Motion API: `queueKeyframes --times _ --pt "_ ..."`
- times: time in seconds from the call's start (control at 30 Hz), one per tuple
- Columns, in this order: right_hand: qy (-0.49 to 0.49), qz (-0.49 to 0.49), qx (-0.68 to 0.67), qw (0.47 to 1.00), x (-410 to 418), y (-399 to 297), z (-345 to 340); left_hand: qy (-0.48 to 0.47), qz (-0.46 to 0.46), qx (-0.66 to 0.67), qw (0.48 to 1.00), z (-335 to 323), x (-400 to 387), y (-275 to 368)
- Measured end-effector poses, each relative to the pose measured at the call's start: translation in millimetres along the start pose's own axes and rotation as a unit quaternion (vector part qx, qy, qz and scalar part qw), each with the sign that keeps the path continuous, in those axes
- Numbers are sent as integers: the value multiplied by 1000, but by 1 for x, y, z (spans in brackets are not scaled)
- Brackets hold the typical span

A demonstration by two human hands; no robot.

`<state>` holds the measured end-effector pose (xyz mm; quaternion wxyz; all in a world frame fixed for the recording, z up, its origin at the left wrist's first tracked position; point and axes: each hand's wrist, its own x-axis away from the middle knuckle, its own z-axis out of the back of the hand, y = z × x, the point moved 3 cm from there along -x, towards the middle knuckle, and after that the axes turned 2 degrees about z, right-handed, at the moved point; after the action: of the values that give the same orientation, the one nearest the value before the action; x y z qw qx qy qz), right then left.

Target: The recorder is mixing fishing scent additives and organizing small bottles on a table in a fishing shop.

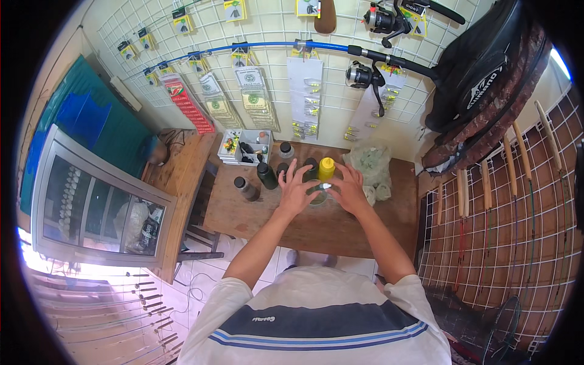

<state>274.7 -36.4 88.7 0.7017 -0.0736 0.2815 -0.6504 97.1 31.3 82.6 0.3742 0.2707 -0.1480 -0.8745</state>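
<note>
Both hands are over the wooden table, with a small white-tipped item between them. My right hand has its fingertips at that item. My left hand is curved over a clear round container; whether it grips the container cannot be told. Just beyond the hands stand a yellow squeeze bottle and a dark bottle. Left of them are another dark bottle, a dark-capped jar lying or leaning, and a clear jar with a black lid. A further dark bottle is partly hidden by my left hand.
The wooden table holds a white divided organizer and plastic bags. Behind it, a wire grid bears tackle packets and a blue fishing rod with a spinning reel. A glass display case stands left. Black rod bags hang right.
</note>
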Motion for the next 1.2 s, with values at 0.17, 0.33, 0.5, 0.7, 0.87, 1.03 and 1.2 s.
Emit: queueKeyframes --times 0.17,0.33,0.5,0.7,0.87,1.03,1.2 --pt "26 -29 12 999 2 0 2 0 -8 2 1000 1 1 3" --pt "-31 -34 21 999 1 2 -1 -2 -11 -2 1000 -1 2 2" --pt "-20 -15 3 1000 2 1 0 -3 -9 -3 1000 -4 2 2" --pt "-25 -30 20 999 2 -4 3 -7 -15 -3 1000 -6 3 1" --pt "-23 -13 18 999 1 -6 6 -12 -20 -8 1000 -4 1 -1" --pt "-6 -37 36 999 2 2 -6 -9 -15 -8 1000 -7 1 2" --pt "9 -34 16 999 2 -2 0 -16 -14 -7 1000 -7 1 2"
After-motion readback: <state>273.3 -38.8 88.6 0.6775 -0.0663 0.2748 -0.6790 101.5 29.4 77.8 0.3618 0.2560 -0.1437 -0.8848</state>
